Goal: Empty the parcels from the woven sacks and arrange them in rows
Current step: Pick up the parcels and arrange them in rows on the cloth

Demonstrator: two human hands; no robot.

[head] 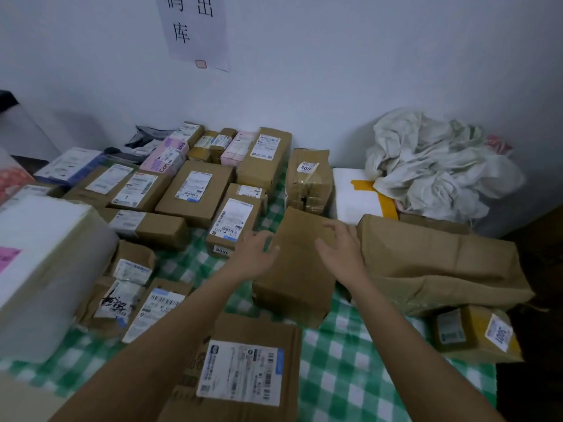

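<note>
Two hands are in view: the left hand (254,257) and the right hand (341,248). One green-checked cloth (344,354) covers the surface. About twenty brown cardboard boxes (195,190) lie on it; the far rows overlap, so the exact count cannot be confirmed. Two pink boxes (163,162) are present in the far rows. Two white foam boxes are present: one at the left edge (39,239) and one taped with yellow strips (353,193). One blue-and-white box (71,164) lies at far left. One heap of crumpled white sacks (435,166) occupies the corner; the number of sacks in it cannot be determined. One paper notice (195,28) hangs on the wall.
</note>
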